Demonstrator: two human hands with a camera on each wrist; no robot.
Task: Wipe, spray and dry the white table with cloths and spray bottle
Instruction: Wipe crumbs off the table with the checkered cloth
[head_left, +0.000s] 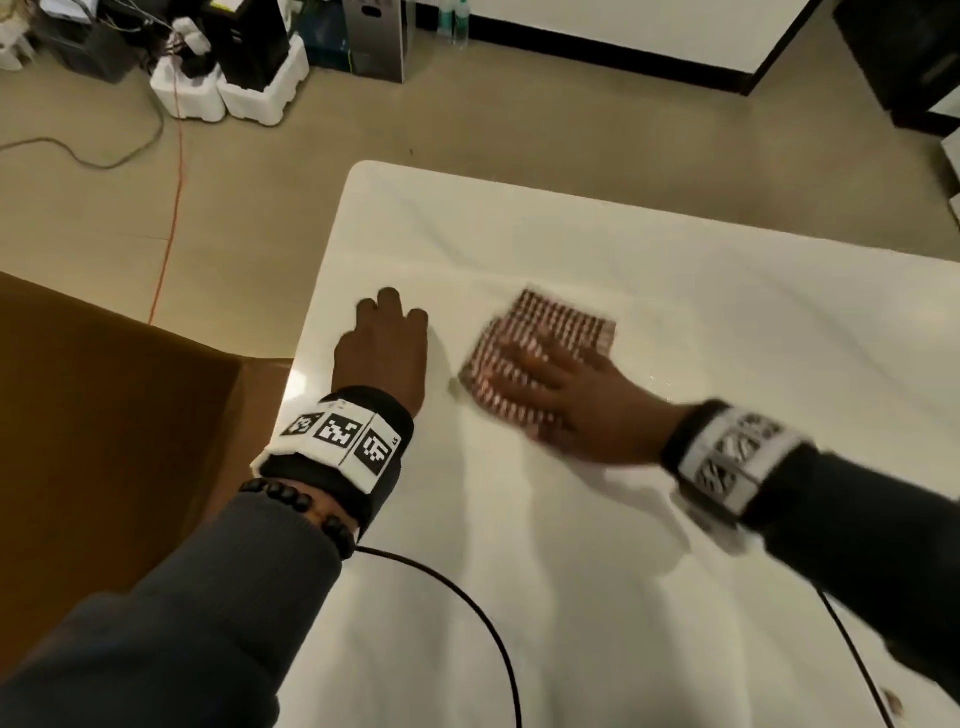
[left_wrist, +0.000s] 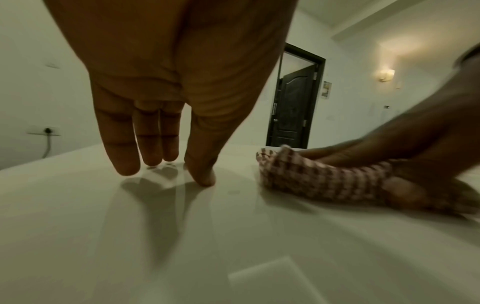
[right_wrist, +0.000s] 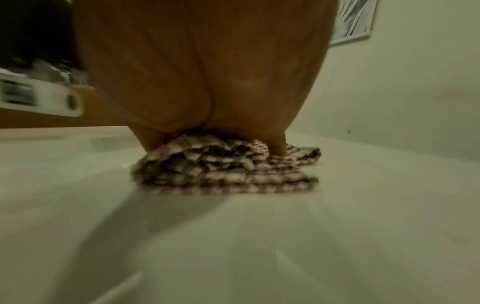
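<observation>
A folded red-and-white checked cloth (head_left: 550, 332) (left_wrist: 319, 179) (right_wrist: 223, 168) lies on the white table (head_left: 675, 545) near its far left corner. My right hand (head_left: 566, 384) (left_wrist: 389, 156) presses flat on the cloth with straight spread fingers; it is blurred with motion. My left hand (head_left: 387, 343) (left_wrist: 166, 164) rests on the bare tabletop just left of the cloth, fingers straight, tips touching the surface, holding nothing. No spray bottle is in view.
The table's left edge (head_left: 306, 364) borders a brown cardboard box (head_left: 104, 415). Black cables (head_left: 467, 597) trail over the near part of the table. Styrofoam blocks (head_left: 249, 88), wires and dark equipment stand on the floor beyond.
</observation>
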